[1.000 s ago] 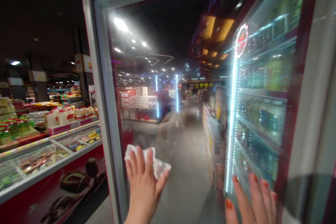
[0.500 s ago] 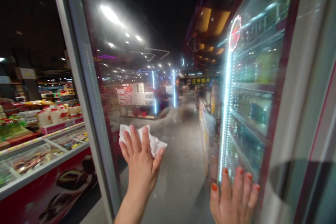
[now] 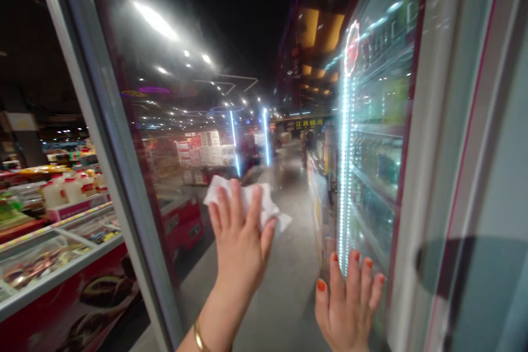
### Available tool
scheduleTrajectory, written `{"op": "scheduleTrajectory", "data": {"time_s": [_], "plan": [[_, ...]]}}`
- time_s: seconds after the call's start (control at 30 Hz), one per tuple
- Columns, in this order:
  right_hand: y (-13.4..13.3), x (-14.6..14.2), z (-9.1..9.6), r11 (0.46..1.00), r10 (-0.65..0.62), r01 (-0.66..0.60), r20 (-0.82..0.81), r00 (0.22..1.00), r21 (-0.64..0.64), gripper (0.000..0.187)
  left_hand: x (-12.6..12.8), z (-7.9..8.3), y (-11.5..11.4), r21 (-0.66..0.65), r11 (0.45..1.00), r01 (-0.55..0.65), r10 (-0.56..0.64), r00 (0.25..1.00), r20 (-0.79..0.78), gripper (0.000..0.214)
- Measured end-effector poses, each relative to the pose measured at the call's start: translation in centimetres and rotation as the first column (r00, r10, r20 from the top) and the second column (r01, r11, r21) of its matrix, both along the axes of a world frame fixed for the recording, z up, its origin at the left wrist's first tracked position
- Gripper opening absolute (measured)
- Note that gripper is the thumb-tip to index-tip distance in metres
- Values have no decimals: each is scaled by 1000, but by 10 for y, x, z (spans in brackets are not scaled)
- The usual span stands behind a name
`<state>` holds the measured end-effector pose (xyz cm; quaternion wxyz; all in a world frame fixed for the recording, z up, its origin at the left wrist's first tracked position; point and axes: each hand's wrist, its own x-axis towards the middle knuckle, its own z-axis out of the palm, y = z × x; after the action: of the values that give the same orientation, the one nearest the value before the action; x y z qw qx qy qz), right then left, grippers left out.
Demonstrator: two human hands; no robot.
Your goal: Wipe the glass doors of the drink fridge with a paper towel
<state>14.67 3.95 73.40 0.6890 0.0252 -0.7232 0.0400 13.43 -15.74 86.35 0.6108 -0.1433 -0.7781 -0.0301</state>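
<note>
Under the spread fingers of the left hand, white tissue lies against the glass.

Chest freezer, red front, at left; packets inside. White jugs, red caps, beyond it. Dark pillar farther back. Stacked boxes near upright blue light strips. Yellow-lettered sign, far off.

Cloth partly hidden by left hand; right hand cut off at bottom; shelf goods blurred.
</note>
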Motion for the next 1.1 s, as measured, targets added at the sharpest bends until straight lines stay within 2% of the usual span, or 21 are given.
{"op": "scheduleTrajectory", "data": {"time_s": [0.03, 0.1, 0.17, 0.2, 0.23, 0.3, 0.37, 0.4, 0.43, 0.47, 0.53, 0.57, 0.6, 0.67, 0.73, 0.8, 0.83, 0.9, 1.0, 1.03, 1.1], "plan": [[0, 0, 0, 1000, 5, -5, 4, 1000, 1, 72, 3, -8, 10, -91, 995, 51, -51, 999, 5, 80], [0, 0, 0, 1000, 11, -11, 5, 1000, -5, 71, 10, -38, 15, -271, 953, 134, -132, 991, 27, 77], [0, 0, 2, 1000, 13, -13, 4, 1000, -9, 72, 13, -64, -2, -302, 945, 128, -123, 992, 36, 75], [-1, 0, 3, 1000, 13, -13, 2, 1000, -8, 72, 13, -68, -16, -256, 963, 85, -78, 996, 39, 75], [-2, 0, 4, 1000, 12, -12, -1, 1000, -5, 72, 11, -64, -29, -183, 983, 29, -20, 999, 46, 77], [-3, 0, 5, 1000, 5, -5, -13, 1000, -1, 72, 4, -37, -42, -21, 997, -70, 71, 996, 60, 80], [-3, 0, 4, 1000, -1, 1, -23, 1000, -4, 71, -2, -6, -30, 77, 993, -86, 84, 996, 40, 81], [-3, 0, 4, 1000, 0, 0, -23, 1000, -6, 70, -2, 2, -17, 72, 995, -65, 64, 998, 20, 81], [-2, 0, 3, 1000, 6, -6, -23, 1000, -3, 70, -1, 3, -3, 3, 1000, -26, 26, 1000, 4, 80], [-1, 0, 2, 1000, 13, -13, -25, 1000, 4, 69, 1, -2, 9, -112, 994, 21, -22, 1000, -6, 79], [1, -1, 2, 1000, 19, -19, -33, 999, 14, 68, 8, -29, 18, -369, 924, 102, -109, 994, 4, 75], [2, -1, 2, 1000, 18, -17, -37, 999, 16, 67, 11, -45, 12, -453, 884, 116, -123, 992, 13, 73], [2, -1, 3, 1000, 15, -15, -40, 999, 18, 67, 13, -57, 1, -480, 870, 107, -113, 993, 16, 72], [1, -1, 4, 1000, 6, -5, -44, 999, 17, 67, 11, -65, -31, -384, 922, 45, -45, 999, 9, 74], [0, -2, 5, 1000, -6, 7, -58, 998, 16, 68, 4, -49, -55, -170, 985, -30, 34, 999, 17, 78], [0, -3, 4, 1000, -9, 10, -73, 997, 5, 67, -2, -26, -56, 40, 996, -85, 85, 996, 15, 81], [1, -4, 2, 1000, -4, 3, -78, 997, -3, 67, -4, -20, -48, 87, 992, -95, 95, 995, 9, 83], [4, -7, -4, 1000, 18, -20, -74, 997, -19, 67, -2, -27, -29, 20, 998, -57, 57, 998, -19, 85], [8, -14, -15, 998, 36, -39, -70, 997, -44, 70, 4, -68, -24, -275, 961, 32, -41, 999, -26, 84], [9, -16, -18, 998, 35, -39, -72, 997, -55, 71, 6, -80, -33, -304, 952, 27, -34, 999, -20, 83], [10, -19, -22, 997, 31, -37, -84, 996, -65, 71, 6, -87, -58, -184, 982, -46, 49, 999, 11, 84]]}}
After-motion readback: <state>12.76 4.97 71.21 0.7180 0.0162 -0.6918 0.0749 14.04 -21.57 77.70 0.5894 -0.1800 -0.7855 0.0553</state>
